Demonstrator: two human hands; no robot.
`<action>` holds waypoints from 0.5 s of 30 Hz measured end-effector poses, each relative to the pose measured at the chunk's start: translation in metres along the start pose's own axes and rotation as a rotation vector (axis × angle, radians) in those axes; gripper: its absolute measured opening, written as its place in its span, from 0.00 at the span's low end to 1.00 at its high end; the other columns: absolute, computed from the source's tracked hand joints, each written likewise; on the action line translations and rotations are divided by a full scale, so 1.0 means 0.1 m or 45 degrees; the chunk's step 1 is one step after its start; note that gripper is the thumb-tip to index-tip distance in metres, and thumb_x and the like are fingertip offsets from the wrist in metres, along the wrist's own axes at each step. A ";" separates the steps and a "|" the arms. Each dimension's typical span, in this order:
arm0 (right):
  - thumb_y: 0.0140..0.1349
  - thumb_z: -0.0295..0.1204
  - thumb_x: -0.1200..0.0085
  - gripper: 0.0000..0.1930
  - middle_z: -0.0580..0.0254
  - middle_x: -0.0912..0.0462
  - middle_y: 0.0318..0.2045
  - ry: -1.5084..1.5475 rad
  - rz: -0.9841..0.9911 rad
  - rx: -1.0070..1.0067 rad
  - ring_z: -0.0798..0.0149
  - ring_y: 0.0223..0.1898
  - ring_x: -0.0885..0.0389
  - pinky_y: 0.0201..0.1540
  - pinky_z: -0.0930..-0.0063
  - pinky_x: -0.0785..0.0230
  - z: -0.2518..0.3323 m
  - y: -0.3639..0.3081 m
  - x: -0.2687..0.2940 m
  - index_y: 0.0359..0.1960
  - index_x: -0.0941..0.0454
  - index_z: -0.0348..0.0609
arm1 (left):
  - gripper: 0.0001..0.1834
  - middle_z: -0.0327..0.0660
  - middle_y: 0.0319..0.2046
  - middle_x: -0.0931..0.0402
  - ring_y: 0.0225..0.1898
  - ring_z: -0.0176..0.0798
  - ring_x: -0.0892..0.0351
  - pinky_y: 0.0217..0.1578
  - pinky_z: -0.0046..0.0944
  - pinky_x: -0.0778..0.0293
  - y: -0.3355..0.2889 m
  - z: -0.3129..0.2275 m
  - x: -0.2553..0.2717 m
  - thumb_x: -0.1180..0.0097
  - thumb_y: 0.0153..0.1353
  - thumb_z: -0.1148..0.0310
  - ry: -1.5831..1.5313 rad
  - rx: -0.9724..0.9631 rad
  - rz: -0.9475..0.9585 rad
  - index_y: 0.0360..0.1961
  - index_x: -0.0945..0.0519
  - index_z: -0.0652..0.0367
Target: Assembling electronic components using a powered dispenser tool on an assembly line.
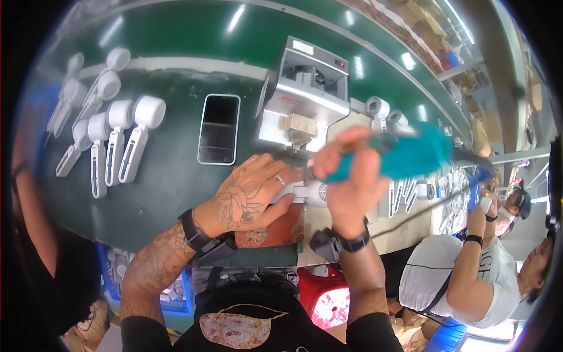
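Note:
My left hand [252, 190] is closed around a white handheld fan [315, 192] lying across a reddish-brown pad [270, 232]. The fan's round grilled head faces up and points right, while my fingers cover most of its handle. Just above the head, my right hand [355, 182] grips a teal electric screwdriver [404, 155], held nearly level with its body reaching to the right. Motion blurs both the tool and the hand, and the tool's tip is hidden.
Several white fans [138, 138] lie at the left. A phone [219, 129] and a metal machine [305, 88] stand beyond my hands. More white fans [378, 108] are at the right. Below the bench are a blue crate [187, 287] and a red stool [308, 281]. Co-workers [481, 276] sit on the right.

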State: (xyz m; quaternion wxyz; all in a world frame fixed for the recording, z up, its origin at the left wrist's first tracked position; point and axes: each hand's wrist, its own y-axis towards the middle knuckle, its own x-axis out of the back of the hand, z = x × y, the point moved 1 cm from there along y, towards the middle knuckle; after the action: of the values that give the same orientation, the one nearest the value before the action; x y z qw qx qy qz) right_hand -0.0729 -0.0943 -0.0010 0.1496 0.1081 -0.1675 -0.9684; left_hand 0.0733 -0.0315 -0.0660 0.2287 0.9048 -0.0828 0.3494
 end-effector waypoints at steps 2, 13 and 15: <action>0.63 0.58 0.46 0.32 0.61 0.31 0.18 -0.013 0.043 0.016 0.65 0.18 0.32 0.22 0.71 0.36 0.12 -0.14 0.13 0.42 0.32 0.35 | 0.18 0.44 0.42 0.26 0.44 0.48 0.28 0.49 0.46 0.30 0.05 0.00 0.00 0.44 0.58 0.65 0.026 -0.006 -0.005 0.50 0.22 0.59; 0.62 0.59 0.47 0.32 0.60 0.31 0.18 -0.087 -0.001 -0.067 0.66 0.18 0.31 0.22 0.70 0.37 0.03 -0.36 0.20 0.41 0.34 0.35 | 0.18 0.40 0.45 0.23 0.42 0.46 0.28 0.46 0.44 0.31 0.04 0.00 -0.02 0.39 0.55 0.67 -0.041 0.012 -0.019 0.48 0.20 0.58; 0.63 0.58 0.47 0.31 0.60 0.32 0.18 -0.080 0.006 -0.074 0.66 0.18 0.32 0.22 0.70 0.37 -0.02 -0.37 0.19 0.40 0.34 0.36 | 0.18 0.40 0.46 0.23 0.43 0.47 0.28 0.46 0.44 0.31 0.04 0.00 -0.04 0.39 0.55 0.67 -0.032 0.013 -0.007 0.49 0.20 0.58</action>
State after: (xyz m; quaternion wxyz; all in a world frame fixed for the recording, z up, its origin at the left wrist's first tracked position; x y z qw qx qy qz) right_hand -0.0999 -0.0676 -0.0192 0.1497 0.0726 -0.1440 -0.9755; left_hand 0.0692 -0.0354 -0.0672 0.2239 0.9105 -0.0812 0.3380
